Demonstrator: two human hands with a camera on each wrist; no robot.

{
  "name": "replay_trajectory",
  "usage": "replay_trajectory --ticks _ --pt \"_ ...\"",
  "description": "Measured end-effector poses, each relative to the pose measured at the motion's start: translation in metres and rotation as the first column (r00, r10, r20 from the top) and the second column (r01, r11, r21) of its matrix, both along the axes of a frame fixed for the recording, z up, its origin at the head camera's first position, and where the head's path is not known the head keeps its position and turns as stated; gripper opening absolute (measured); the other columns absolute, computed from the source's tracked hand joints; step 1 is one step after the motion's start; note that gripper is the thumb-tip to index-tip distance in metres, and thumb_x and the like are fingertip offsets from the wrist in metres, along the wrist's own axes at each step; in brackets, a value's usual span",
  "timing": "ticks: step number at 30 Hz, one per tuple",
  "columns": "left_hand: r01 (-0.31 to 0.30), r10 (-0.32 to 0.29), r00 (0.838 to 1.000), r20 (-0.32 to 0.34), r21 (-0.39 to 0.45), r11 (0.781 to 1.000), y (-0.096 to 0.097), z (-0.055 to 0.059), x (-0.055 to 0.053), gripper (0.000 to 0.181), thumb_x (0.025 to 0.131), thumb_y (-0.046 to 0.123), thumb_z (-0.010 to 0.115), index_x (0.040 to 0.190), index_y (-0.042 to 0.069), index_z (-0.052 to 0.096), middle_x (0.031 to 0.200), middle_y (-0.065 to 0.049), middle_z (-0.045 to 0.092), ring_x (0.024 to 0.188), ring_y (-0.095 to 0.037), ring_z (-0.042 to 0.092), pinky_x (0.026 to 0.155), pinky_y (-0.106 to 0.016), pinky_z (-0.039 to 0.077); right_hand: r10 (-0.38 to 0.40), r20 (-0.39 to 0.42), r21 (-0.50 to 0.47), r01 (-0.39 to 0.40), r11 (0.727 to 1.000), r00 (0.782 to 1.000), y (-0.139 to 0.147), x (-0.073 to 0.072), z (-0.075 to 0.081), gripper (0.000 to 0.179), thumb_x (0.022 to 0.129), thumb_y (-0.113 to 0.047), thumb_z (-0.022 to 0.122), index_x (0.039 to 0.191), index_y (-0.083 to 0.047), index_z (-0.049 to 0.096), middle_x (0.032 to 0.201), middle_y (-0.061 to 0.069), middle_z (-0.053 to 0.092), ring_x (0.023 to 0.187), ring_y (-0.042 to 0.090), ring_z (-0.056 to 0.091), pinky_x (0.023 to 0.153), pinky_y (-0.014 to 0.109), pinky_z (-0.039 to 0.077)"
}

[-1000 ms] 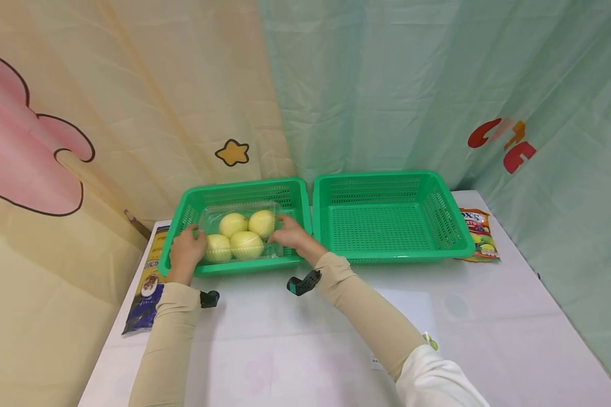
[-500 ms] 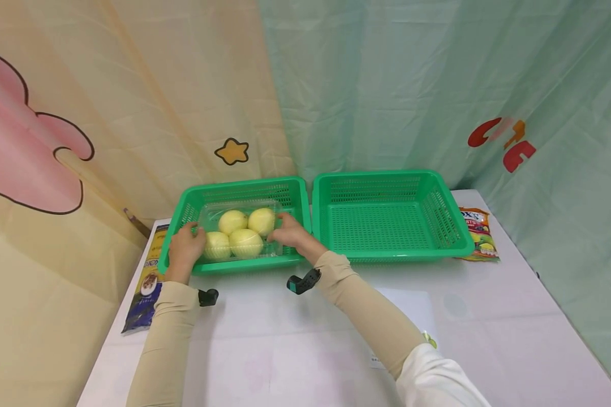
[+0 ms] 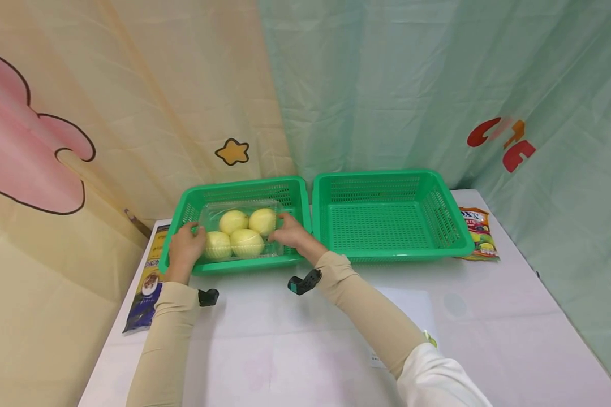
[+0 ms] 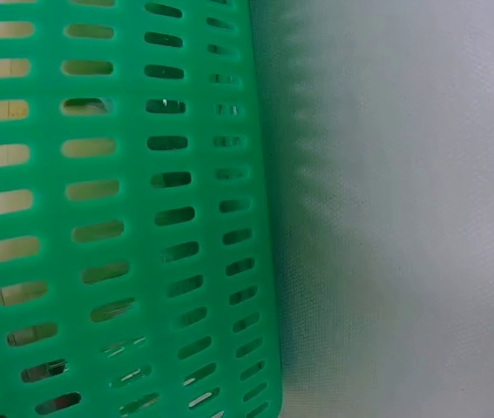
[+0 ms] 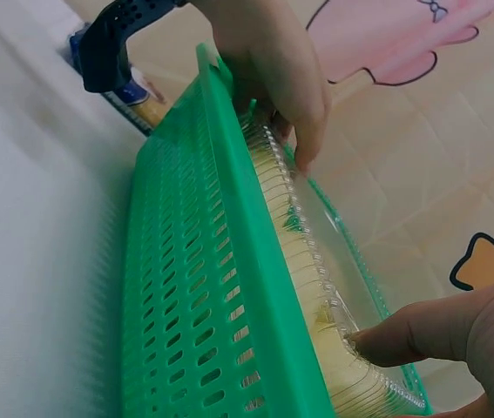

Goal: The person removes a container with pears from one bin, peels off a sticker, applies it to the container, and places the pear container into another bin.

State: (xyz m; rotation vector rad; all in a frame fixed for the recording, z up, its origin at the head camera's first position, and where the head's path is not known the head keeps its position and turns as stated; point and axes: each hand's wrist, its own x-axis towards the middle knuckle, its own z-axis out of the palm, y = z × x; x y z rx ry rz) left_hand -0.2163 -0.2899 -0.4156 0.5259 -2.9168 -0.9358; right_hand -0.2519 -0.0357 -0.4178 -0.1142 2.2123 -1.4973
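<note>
A clear plastic fruit box (image 3: 215,211) with several round, pale yellow fruits (image 3: 246,243) sits within the left green basket (image 3: 254,264). My left hand (image 3: 185,249) holds the box's left end, my right hand (image 3: 291,233) its right end. From the right wrist, the right thumb (image 5: 395,338) presses the ridged edge of the box, and the left hand (image 5: 277,70) reaches over the basket rim at the far end. The left wrist view is filled by the slotted basket wall (image 4: 133,209), with the left hand hidden there.
Beside it stands a second green basket (image 3: 379,232) with nothing in it. A blue and yellow packet (image 3: 145,294) lies to the left, a red snack bag (image 3: 481,234) to the right. A white sheet (image 3: 412,308) lies partly under the right forearm. Curtains hang behind the table (image 3: 265,350).
</note>
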Motion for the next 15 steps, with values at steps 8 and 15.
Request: replay_trajectory --ticks 8,15 --pt "0.011 -0.010 1.000 -0.007 0.031 0.999 0.002 0.008 0.001 0.055 0.107 0.031 0.033 0.151 -0.001 0.040 0.135 -0.032 0.057 0.101 -0.040 0.059 0.069 -0.040 0.044 -0.014 -0.018 0.008 0.014 1.000 1.000 0.004 0.001 0.004 0.080 0.086 -0.007 0.067 0.156 -0.004 0.028 0.152 0.019 0.046 0.110 0.027 0.052 0.111 0.050 0.043" --pt "0.025 -0.024 1.000 -0.015 0.074 0.997 0.004 0.013 0.004 0.055 0.107 0.032 0.034 0.152 0.000 0.039 0.139 -0.033 0.055 0.118 -0.048 0.058 0.086 -0.054 0.051 -0.020 -0.027 0.010 0.020 1.000 0.999 0.007 0.002 0.009 0.079 0.087 -0.008 0.068 0.156 -0.003 0.028 0.127 0.019 0.058 0.082 0.018 0.049 0.096 0.042 0.046"
